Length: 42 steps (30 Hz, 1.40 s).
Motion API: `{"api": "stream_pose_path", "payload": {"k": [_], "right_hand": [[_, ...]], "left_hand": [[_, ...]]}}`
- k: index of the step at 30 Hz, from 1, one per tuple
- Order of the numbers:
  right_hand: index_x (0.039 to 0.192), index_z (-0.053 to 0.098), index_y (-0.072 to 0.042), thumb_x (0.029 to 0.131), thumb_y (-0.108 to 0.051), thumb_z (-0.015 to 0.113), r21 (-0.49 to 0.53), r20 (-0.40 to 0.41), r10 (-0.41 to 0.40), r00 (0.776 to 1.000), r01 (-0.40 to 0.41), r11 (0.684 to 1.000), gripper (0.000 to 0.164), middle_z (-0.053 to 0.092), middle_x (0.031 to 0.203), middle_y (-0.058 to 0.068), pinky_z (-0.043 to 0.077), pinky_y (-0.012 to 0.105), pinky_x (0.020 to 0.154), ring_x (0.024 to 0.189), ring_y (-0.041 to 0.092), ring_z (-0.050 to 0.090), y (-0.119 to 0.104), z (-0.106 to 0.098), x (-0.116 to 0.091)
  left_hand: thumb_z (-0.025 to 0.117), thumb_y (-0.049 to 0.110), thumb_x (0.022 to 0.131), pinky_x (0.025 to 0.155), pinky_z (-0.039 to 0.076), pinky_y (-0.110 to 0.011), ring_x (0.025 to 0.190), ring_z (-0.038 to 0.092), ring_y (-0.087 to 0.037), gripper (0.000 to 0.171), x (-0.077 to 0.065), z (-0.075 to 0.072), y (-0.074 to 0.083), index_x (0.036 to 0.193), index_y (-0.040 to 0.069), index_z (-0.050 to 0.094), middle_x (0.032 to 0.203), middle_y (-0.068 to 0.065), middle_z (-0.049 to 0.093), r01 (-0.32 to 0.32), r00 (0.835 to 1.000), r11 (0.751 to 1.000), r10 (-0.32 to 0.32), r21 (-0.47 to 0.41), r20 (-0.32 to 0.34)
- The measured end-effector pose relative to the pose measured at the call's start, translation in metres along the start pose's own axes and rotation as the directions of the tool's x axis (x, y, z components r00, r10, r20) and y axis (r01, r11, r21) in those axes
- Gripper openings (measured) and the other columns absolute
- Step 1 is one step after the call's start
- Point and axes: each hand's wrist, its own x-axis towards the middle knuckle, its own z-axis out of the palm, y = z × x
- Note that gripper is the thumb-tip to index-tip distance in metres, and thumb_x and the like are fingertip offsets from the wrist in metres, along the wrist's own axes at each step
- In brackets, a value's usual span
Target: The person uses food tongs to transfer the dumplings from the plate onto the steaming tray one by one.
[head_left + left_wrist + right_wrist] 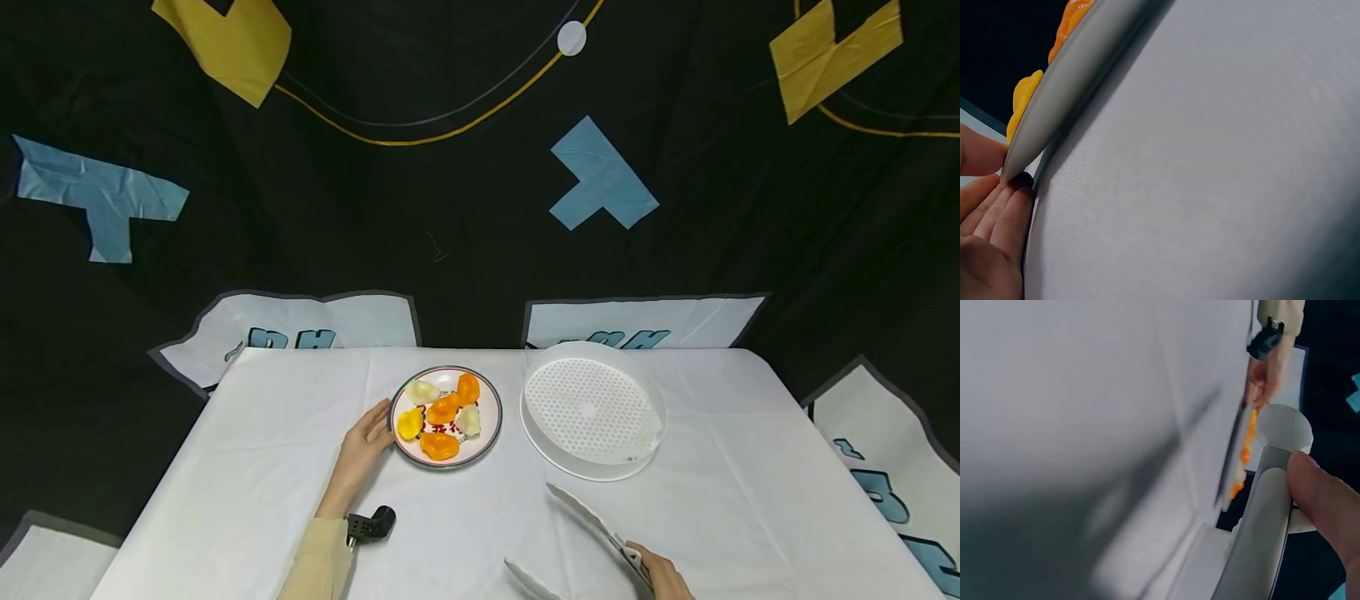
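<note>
My left hand [365, 443] pinches the left rim of a round plate [491, 410] with a dark-edged border. In the left wrist view the thumb lies above the rim and the fingers below; the plate [1094, 59] looks tilted, its underside facing the camera. Several soft, dumpling-like pieces lie on it: orange [440, 446], yellow [410, 424] and pale ones [422, 392]. At the lower right of the head view, my right hand [662, 575] grips metal tongs [588, 518], whose two arms are spread with nothing between them. Part of the right hand is cut off.
Right of the plate stands a round white steamer tray [588, 408] with a perforated base. White cloth [247, 467] covers the table, and a black curtain [420, 208] with blue and yellow shapes hangs behind. A black wrist camera [371, 525] sits on the left forearm.
</note>
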Motion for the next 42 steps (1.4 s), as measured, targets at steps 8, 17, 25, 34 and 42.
{"api": "stream_pose_path", "payload": {"k": [8,17,25,34,42], "right_hand": [[0.124,0.054,-0.002,0.053,-0.049,0.088,0.209,-0.072,-0.153,0.986,0.164,0.964,0.091,0.059,0.109,0.011,0.053,0.047,0.067,0.092,0.028,0.058,-0.022,-0.020,0.034],[0.126,0.056,-0.007,0.060,-0.048,0.086,0.207,-0.096,-0.132,0.987,0.150,0.967,0.083,0.059,0.115,0.004,0.048,0.049,0.085,0.103,0.024,0.055,-0.058,-0.041,0.066],[0.121,0.059,-0.005,0.058,-0.035,0.090,0.172,-0.196,-0.226,0.954,0.261,0.950,0.077,0.062,0.109,0.005,0.050,0.043,0.080,0.098,0.024,0.058,-0.067,-0.030,0.095],[0.116,0.062,-0.001,0.057,-0.039,0.089,0.059,-0.242,-0.297,0.924,0.319,0.946,0.075,0.064,0.104,0.011,0.050,0.043,0.072,0.093,0.029,0.060,-0.077,-0.008,0.113],[0.115,0.063,0.002,0.059,-0.038,0.089,0.047,-0.221,-0.288,0.932,0.305,0.951,0.073,0.064,0.104,0.013,0.050,0.042,0.072,0.093,0.030,0.060,-0.085,0.002,0.124]], "left_hand": [[0.054,-0.001,0.091,0.104,0.038,-0.029,0.132,0.039,-0.034,0.060,0.001,0.000,0.001,0.145,-0.007,0.031,0.147,-0.025,0.034,0.007,1.000,1.000,-0.007,-0.005,-0.002],[0.055,0.000,0.090,0.104,0.039,-0.028,0.131,0.040,-0.036,0.060,0.001,-0.001,0.002,0.145,-0.007,0.032,0.146,-0.027,0.035,0.001,1.000,1.000,-0.001,-0.013,-0.003],[0.056,0.000,0.090,0.103,0.039,-0.027,0.131,0.040,-0.035,0.060,0.001,-0.001,0.002,0.144,-0.007,0.033,0.146,-0.026,0.036,0.010,1.000,1.000,-0.010,-0.025,-0.008],[0.054,-0.004,0.090,0.101,0.040,-0.020,0.132,0.039,-0.034,0.059,0.001,-0.002,0.002,0.145,-0.007,0.032,0.146,-0.026,0.034,0.006,1.000,0.997,-0.005,-0.071,0.006],[0.053,-0.003,0.091,0.103,0.039,-0.021,0.133,0.038,-0.033,0.060,0.000,-0.002,0.002,0.146,-0.006,0.030,0.147,-0.026,0.033,0.014,1.000,0.997,-0.013,-0.081,0.013]]}}
